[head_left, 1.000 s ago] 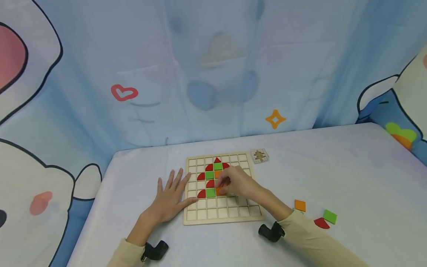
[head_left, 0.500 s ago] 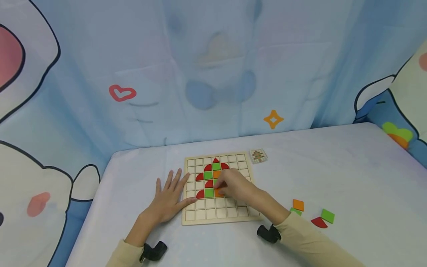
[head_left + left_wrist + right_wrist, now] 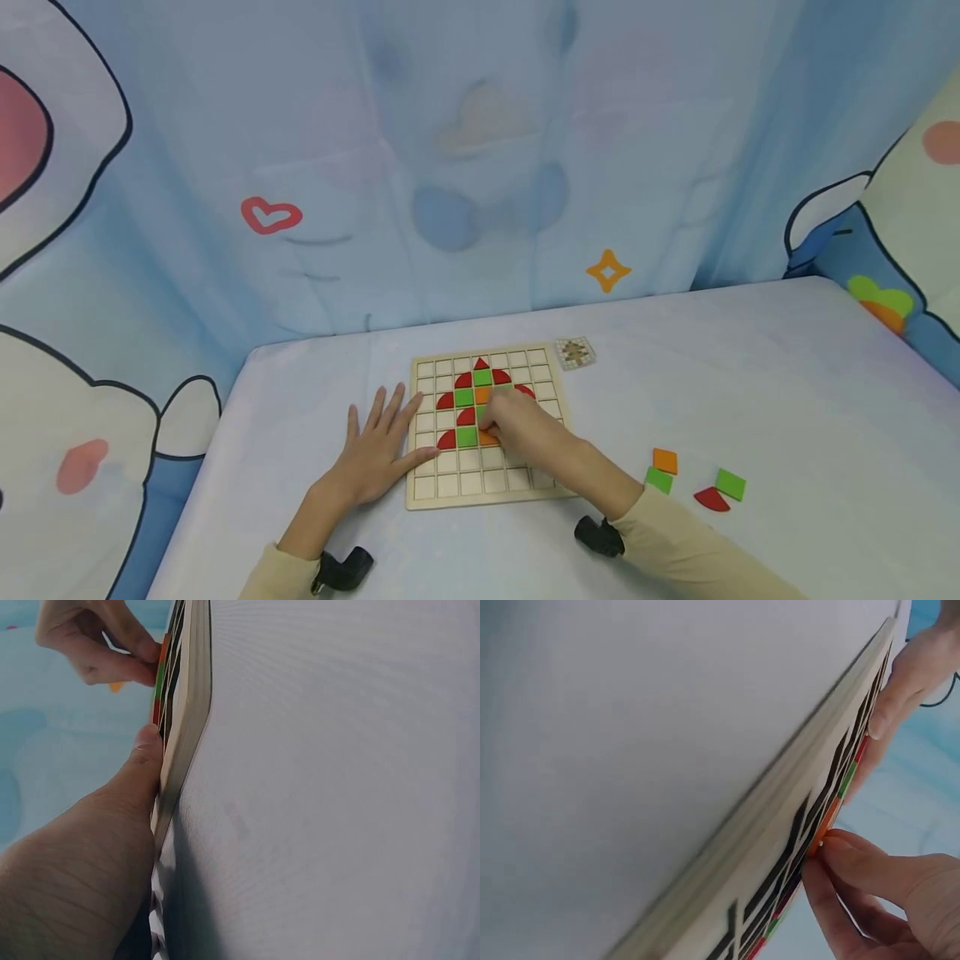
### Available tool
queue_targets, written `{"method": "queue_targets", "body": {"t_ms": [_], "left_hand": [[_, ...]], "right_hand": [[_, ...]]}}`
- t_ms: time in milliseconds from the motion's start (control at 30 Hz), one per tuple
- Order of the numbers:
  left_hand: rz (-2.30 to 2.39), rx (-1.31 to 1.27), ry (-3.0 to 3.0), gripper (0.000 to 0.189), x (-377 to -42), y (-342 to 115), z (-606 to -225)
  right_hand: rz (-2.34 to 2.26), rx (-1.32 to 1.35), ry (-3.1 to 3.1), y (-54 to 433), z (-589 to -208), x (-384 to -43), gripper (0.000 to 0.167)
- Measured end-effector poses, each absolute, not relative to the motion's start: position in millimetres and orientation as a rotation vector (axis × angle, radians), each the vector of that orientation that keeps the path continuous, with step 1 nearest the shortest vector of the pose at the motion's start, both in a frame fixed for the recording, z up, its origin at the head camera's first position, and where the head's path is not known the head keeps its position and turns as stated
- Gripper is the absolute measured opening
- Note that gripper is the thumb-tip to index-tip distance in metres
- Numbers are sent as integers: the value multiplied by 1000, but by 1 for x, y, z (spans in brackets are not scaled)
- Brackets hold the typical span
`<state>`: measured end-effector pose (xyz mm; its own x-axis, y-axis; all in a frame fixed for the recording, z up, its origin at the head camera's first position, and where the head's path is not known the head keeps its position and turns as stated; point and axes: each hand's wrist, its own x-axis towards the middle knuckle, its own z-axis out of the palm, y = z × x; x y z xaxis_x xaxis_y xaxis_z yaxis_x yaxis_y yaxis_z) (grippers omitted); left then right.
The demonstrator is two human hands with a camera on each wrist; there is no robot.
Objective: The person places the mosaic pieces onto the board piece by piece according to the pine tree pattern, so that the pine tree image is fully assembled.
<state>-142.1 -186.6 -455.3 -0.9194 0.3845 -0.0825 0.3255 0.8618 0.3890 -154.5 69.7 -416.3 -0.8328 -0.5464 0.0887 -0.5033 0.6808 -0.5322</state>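
Note:
A wooden grid board [image 3: 487, 501] lies on the table, with flat red, green and orange tiles forming a tree-like shape in its cells. My left hand [image 3: 378, 454] lies spread at the board's left side, its thumb on the rim next to a red quarter-round tile [image 3: 447, 439]. Over the middle of the board, my right hand [image 3: 525, 425] has its fingers bent down. Its thumb and fingertip pinch at an orange square tile [image 3: 826, 825] in the lowest tile row. The right hand hides some tiles and cells behind it.
Right of the board lie loose tiles: an orange square [image 3: 664, 461], two green squares [image 3: 730, 484] and a red quarter-round [image 3: 712, 499]. A small pattern card [image 3: 576, 353] sits by the board's upper right corner. A printed curtain [image 3: 480, 167] hangs behind the table.
My right hand tilts further down over the orange tile, uncovering a red tile on the right side of the shape. The left hand stays on the board's edge. The head view shifts slightly.

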Motion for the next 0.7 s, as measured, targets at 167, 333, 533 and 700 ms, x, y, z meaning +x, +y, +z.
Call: {"method": "queue_targets", "body": {"t_ms": [167,333,533,700], "left_hand": [[545,538,2876,87,-141,-186,-456],[538,549,2886,86,-141,-186,-456],[538,555,2891,86,-142,-186,-456],[581,569,2894,87,-141,-187,-456]], "right_hand": [[-965,-914,2753,84,-419,-152,15],[-1100,-938,2743,112,-412,-141,14],[-1058,-922,2764,155,-394,-123,16],[-955,-831,2788,195,-389,-109,18]]}}
